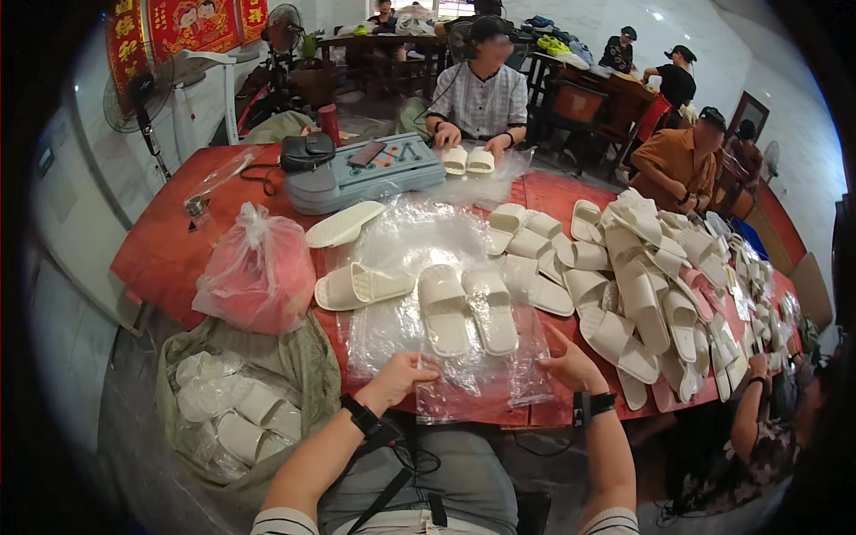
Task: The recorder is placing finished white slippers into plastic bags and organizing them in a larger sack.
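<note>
**Soft Slippers, Slippery Bag**

While both hands rest on the near edge of the red table [160, 259], a pair of white slippers [467, 309] lies side by side on a clear plastic bag [473, 379], just beyond the fingers. The left hand [403, 370] presses down on the bag with fingers curled. The right hand [571, 364] pinches its right edge. The slippers look light, soft and bendy. The bag looks thin and slippery. Grab the slippers around their middles, I think.
</note>
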### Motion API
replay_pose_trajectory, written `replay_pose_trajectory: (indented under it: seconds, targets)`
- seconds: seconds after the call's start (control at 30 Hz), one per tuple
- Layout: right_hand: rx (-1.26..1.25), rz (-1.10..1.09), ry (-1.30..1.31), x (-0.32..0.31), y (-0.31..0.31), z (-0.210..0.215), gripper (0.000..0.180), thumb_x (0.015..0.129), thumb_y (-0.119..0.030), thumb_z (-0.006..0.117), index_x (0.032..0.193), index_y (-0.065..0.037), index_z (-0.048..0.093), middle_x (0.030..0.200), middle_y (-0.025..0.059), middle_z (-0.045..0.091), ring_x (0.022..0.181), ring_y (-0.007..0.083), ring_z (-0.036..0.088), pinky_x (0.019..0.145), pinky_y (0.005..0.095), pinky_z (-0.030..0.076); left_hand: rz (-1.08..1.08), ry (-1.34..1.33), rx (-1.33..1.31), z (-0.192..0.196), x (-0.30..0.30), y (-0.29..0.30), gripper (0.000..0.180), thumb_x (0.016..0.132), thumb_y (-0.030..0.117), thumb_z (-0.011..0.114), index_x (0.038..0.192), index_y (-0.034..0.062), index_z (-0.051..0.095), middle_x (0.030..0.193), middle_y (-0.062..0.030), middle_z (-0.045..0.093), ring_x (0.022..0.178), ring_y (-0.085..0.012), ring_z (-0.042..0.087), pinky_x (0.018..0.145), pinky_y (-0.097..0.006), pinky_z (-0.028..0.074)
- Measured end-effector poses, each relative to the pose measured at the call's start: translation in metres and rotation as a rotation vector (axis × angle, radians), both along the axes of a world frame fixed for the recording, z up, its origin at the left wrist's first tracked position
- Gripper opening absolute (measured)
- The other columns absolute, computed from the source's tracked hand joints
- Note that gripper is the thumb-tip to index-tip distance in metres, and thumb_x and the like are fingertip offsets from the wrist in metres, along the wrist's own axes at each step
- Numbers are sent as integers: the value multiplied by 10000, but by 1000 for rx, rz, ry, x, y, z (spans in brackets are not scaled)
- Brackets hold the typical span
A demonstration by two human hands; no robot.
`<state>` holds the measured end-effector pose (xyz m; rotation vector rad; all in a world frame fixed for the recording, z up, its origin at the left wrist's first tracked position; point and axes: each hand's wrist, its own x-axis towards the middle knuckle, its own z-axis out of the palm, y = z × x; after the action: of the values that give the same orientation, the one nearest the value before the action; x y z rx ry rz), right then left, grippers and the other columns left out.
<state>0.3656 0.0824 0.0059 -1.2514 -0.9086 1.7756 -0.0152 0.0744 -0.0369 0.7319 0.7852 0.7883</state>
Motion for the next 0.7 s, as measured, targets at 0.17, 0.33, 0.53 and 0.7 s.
replay_pose_trajectory:
  seconds: [0.17, 0.33, 0.53, 0.7]
  targets:
    - [154, 75, 114, -18, -19, 40, 964, 784, 208, 617, 1583, -182, 244, 1220, 117, 614, 962, 147, 603, 811, 292, 527, 25, 11, 99, 41, -24, 9, 294, 846, -66, 678, 1134, -26, 633, 960, -88, 703, 868, -164, 684, 789, -287, 555]
    - [643, 76, -331, -4, -6, 20, 759, 757, 205, 605, 1439, -109, 499, 1126, 27, 623, 940, 117, 586, 786, 254, 485, 133, 244, 494, 54, -30, 24, 225, 830, -83, 659, 1035, 6, 689, 951, -63, 707, 827, -133, 661, 758, -258, 521]
    - [1194, -83, -997, -39, -15, 23, 409, 748, 155, 581, 1119, -8, 634, 1024, 122, 595, 933, 266, 605, 804, 319, 497, 436, 705, 861, 62, -9, 14, 184, 823, -83, 623, 923, 37, 720, 820, -104, 707, 739, -159, 667, 675, -284, 509]
    - [908, 306, -1441, -74, -44, 20, 707, 733, -50, 677, 1403, -164, 481, 1477, 152, 394, 1279, 401, 410, 1005, 613, 344, 510, 602, 774, 32, -6, 0, 108, 901, -42, 576, 859, -15, 671, 773, -76, 688, 704, -94, 609, 658, -255, 477]
